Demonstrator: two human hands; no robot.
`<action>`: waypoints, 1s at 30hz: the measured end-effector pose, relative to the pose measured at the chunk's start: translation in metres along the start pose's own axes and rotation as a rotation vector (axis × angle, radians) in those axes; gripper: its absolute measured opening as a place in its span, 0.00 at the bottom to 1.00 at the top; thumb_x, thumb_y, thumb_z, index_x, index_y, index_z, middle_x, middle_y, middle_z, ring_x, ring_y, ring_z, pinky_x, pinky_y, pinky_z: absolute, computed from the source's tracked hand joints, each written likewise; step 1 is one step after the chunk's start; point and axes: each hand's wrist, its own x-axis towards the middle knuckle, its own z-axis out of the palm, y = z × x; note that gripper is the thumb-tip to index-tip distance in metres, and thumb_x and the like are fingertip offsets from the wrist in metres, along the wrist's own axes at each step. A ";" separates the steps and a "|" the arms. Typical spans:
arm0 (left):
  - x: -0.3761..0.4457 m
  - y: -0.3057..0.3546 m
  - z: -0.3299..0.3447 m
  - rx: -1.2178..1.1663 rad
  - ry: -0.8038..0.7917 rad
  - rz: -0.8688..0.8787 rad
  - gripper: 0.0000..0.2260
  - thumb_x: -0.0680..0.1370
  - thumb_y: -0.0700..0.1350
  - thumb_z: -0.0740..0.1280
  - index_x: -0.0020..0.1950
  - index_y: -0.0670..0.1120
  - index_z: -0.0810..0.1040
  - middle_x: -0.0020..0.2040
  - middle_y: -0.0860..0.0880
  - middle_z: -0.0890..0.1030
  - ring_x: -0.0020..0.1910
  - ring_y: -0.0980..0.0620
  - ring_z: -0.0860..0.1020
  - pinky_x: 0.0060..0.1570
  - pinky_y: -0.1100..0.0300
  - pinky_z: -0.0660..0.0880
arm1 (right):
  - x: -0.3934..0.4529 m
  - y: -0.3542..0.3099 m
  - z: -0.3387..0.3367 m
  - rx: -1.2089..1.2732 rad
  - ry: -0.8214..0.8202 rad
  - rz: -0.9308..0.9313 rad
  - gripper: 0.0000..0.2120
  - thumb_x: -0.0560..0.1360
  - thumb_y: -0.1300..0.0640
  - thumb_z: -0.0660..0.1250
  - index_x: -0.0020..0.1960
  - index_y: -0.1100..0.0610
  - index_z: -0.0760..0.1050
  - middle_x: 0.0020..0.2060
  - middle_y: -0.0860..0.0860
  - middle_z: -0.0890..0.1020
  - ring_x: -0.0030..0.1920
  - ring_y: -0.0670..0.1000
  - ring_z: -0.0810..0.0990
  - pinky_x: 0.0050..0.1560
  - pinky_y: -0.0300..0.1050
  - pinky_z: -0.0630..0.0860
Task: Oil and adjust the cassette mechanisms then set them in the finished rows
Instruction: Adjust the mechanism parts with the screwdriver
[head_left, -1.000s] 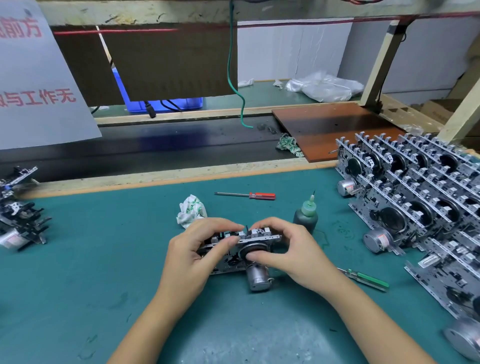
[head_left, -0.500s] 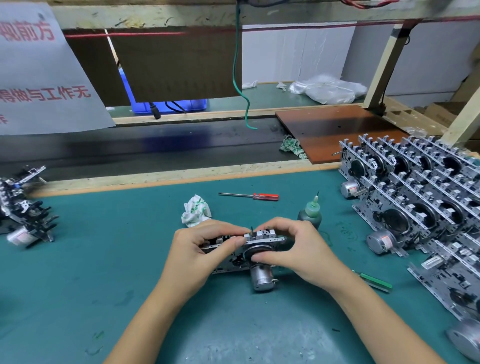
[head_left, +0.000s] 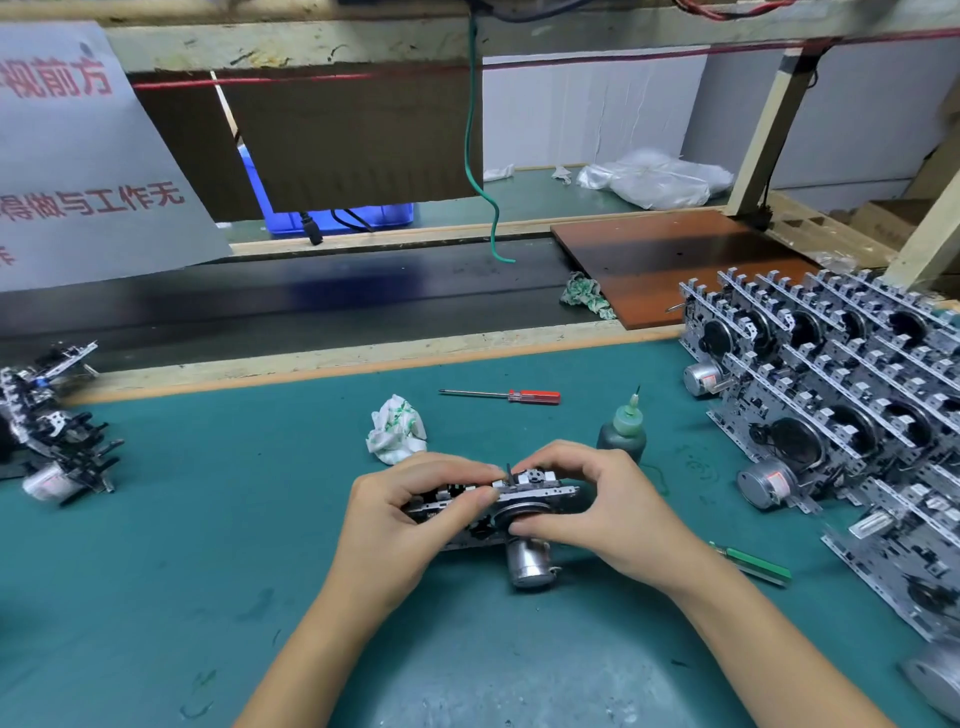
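The head view is looking down on a green bench (head_left: 208, 545) where, at lower centre of the frame, both hands are holding one cassette mechanism (head_left: 498, 506) just above the mat. The left hand (head_left: 400, 525) is gripping its left end, thumb and curled fingers (head_left: 485, 498) pinching the metal frame; the right hand (head_left: 608, 512) is curling over the right end, thumb pressing at the round flywheel on the front while the fingers hook over the top edge. The mechanism's silver motor (head_left: 527, 564) is hanging below the hands. Just behind the right hand a dark oil bottle (head_left: 623, 434) with a green nozzle is standing upright, and near it a crumpled white-and-green rag (head_left: 396, 430) and a red-handled screwdriver (head_left: 511, 396) are lying on the bench. A green-handled screwdriver (head_left: 756, 564) is lying just beside the right wrist. At the right of the frame finished rows (head_left: 841, 384) of mechanisms are standing packed together; at the left edge a small heap of mechanisms (head_left: 57, 436) is waiting. In the upper left a white sign (head_left: 78, 156) is showing red Chinese characters, partly cut off, reading 视前方 and 得做与工作无.
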 end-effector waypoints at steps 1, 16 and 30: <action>0.000 0.000 0.000 -0.001 0.001 0.004 0.07 0.69 0.45 0.73 0.44 0.55 0.84 0.41 0.57 0.84 0.43 0.59 0.82 0.45 0.71 0.73 | 0.000 0.000 0.000 -0.003 0.003 -0.004 0.14 0.63 0.60 0.79 0.42 0.46 0.80 0.40 0.45 0.83 0.42 0.41 0.80 0.46 0.32 0.72; 0.000 0.001 0.002 0.007 0.019 -0.006 0.06 0.68 0.46 0.73 0.43 0.54 0.85 0.42 0.57 0.85 0.45 0.59 0.82 0.46 0.71 0.73 | -0.003 0.005 0.003 -0.041 0.051 -0.007 0.15 0.63 0.58 0.79 0.45 0.46 0.80 0.42 0.44 0.83 0.45 0.44 0.81 0.49 0.35 0.73; 0.013 0.010 -0.028 -0.003 0.230 -0.426 0.01 0.67 0.49 0.75 0.35 0.54 0.86 0.35 0.53 0.85 0.31 0.64 0.77 0.32 0.75 0.70 | -0.008 0.014 0.013 0.075 0.215 -0.008 0.09 0.76 0.43 0.62 0.49 0.46 0.78 0.43 0.44 0.83 0.45 0.43 0.80 0.49 0.42 0.77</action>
